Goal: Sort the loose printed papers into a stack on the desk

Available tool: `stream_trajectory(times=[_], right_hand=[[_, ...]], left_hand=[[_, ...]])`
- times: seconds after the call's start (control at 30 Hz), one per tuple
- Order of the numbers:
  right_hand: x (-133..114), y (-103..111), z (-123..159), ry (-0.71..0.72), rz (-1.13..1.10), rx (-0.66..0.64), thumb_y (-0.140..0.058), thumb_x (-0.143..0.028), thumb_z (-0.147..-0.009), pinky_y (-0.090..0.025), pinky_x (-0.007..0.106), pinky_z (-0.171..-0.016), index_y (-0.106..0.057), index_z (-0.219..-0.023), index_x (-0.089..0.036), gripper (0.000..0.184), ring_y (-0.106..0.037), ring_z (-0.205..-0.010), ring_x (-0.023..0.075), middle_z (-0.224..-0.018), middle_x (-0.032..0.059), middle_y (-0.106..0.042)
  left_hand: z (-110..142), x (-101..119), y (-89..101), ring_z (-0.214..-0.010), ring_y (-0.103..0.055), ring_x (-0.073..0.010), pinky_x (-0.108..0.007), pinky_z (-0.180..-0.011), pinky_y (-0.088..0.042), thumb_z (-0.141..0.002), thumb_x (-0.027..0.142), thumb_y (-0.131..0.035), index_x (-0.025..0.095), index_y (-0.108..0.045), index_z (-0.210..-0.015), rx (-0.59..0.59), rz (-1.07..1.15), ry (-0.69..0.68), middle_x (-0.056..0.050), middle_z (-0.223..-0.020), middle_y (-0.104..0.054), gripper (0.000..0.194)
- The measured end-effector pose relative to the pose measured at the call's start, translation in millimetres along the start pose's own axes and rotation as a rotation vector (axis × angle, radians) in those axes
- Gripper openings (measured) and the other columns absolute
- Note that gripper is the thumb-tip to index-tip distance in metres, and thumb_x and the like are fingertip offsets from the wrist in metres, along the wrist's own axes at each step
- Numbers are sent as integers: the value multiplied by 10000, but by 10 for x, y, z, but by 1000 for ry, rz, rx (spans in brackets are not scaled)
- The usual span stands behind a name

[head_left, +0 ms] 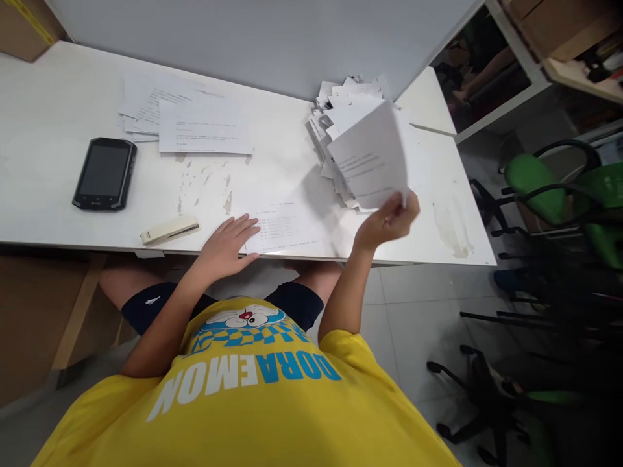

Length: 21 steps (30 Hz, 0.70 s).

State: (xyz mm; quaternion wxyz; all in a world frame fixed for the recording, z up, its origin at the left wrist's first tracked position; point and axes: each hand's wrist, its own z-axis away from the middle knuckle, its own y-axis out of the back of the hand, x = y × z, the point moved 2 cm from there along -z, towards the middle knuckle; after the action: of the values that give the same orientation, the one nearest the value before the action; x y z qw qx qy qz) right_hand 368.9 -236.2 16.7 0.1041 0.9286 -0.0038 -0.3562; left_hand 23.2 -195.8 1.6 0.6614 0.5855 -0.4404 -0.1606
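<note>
My right hand (pixel 390 219) pinches the lower right corner of a printed sheet of paper (pixel 372 159), raised and slightly curled in front of an untidy paper pile (pixel 335 107). Flat on the table, fingers stretched out, my left hand (pixel 230 246) rests at the left edge of another printed sheet (pixel 287 227) near the front edge. A cream-coloured stapler (pixel 170 229) lies just left of that hand.
A black handheld device (pixel 106 174) lies on the white table (pixel 48 130) at the left. Beside it are several overlapping printed sheets (pixel 204 126). A grey partition (pixel 243 39) rises behind. Green chairs (pixel 540 185) stand on the right, and a cardboard box (pixel 24 32) sits at the far left.
</note>
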Motion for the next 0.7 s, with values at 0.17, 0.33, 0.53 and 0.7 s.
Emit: stream_trajectory(times=[0.17, 0.33, 0.53, 0.7], right_hand=[[-206, 533, 36, -244, -119, 200, -344, -567, -999, -555, 470, -957, -458, -1303, -203, 488, -612, -1137, 256, -1161, 117, -572], [-85, 794, 272, -461, -173, 52, -501, -522, -927, -596, 374, -798, -523, -1039, -202, 339, -646, -975, 210, -958, 66, -597], [-196, 780, 978, -729, -264, -77, -579, -416, -846, -576, 366, -871, -543, -1040, -184, 304, -650, -913, 180, -936, 42, -632], [-360, 746, 1283, -802, -268, -142, -565, -404, -846, -532, 387, -964, -498, -1305, -125, 541, -644, -979, 185, -1044, 86, -643]], left_hand=[[0, 2, -1, -1507, -309, -254, -478, -1264, -235, -941, 471, -494, 200, -479, -1452, 6, 1, -2, -64, -1576, -428, 579], [5, -6, -17, -1503, -316, -258, -473, -1261, -239, -942, 471, -502, 185, -482, -1448, 13, -19, -18, -78, -1567, -439, 582], [10, -10, -35, -1510, -301, -248, -466, -1264, -229, -939, 470, -524, 198, -466, -1451, 17, -20, -23, -69, -1576, -427, 583], [13, -1, -35, -1518, -282, -244, -464, -1268, -218, -940, 470, -523, 193, -414, -1482, -3, -30, -23, -68, -1591, -403, 619]])
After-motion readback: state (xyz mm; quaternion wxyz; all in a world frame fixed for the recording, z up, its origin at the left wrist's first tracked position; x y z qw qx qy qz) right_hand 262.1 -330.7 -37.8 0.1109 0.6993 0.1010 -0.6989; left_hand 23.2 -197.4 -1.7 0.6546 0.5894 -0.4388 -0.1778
